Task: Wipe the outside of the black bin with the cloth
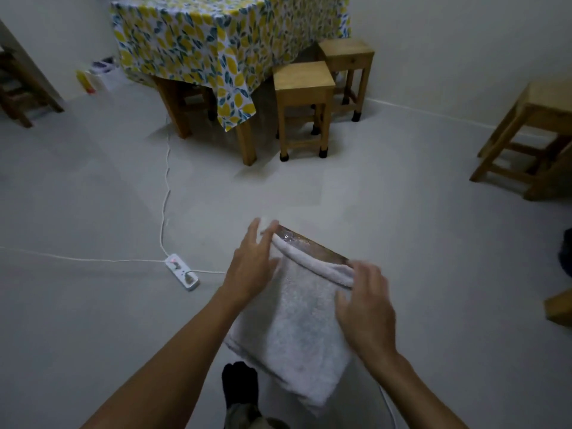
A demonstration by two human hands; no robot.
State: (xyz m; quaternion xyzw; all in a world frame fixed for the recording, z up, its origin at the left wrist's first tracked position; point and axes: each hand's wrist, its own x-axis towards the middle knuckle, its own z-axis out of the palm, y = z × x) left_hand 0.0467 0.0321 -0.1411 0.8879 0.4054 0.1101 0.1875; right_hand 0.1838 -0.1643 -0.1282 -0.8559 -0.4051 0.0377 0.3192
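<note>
A white terry cloth (297, 323) hangs folded over a brown wooden edge (309, 243) right in front of me. My left hand (253, 264) hovers at the cloth's upper left corner with its fingers spread and nothing in it. Over the folded right end of the cloth is my right hand (366, 308), fingers apart and blurred; it rests on or just above the fabric without gripping it. A dark shape (565, 255) cut off by the right border may be the black bin; too little of it shows to tell.
A white power strip (182, 271) and its cables lie on the grey floor to my left. Ahead stand a table with a lemon-print cloth (216, 41) and two wooden stools (305, 106). Another stool (532, 134) is at the right. My black-socked foot (240, 385) is below the cloth.
</note>
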